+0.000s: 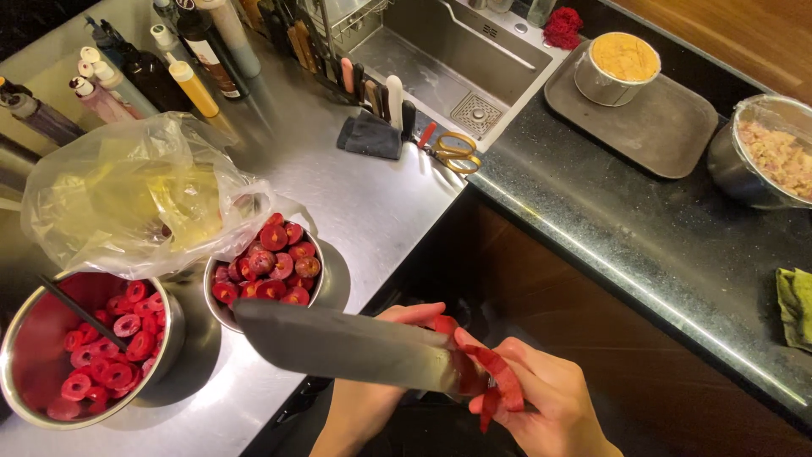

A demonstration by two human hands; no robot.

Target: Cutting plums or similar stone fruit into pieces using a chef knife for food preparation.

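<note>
- Nearest the camera, the right hand [550, 398] was closed around the handle end of a broad cleaver [347, 345], whose wide blade pointed left, level, over the counter edge.
- A long curling strip of red fruit peel [499, 377] hung over the right hand's fingers, just at the heel of the blade.
- The left hand [381, 389] sat behind the blade with its fingers curled around a red fruit [441, 324], which was mostly hidden by the cleaver; only a small red patch showed above the blade.
- Just beyond the blade tip, a small steel bowl [321, 279] stood on the steel counter [372, 203], heaped with pitted red fruit halves [269, 262].
- To its left, a larger steel bowl [169, 334] held red fruit rings [110, 347] and a dark thin utensil [80, 311] leaning on the rim.
- A crumpled clear plastic bag [135, 199] lay behind both bowls, touching the rim of the small one.
- Farther back were squeeze bottles [190, 85], a knife rack [372, 97] beside the sink [440, 59], and yellow-handled scissors [457, 152].
- On the dark stone counter [643, 245] at the right rested a tray [668, 135] carrying a round cake tin [622, 68], a film-covered bowl [765, 152], and a green cloth [797, 305].
</note>
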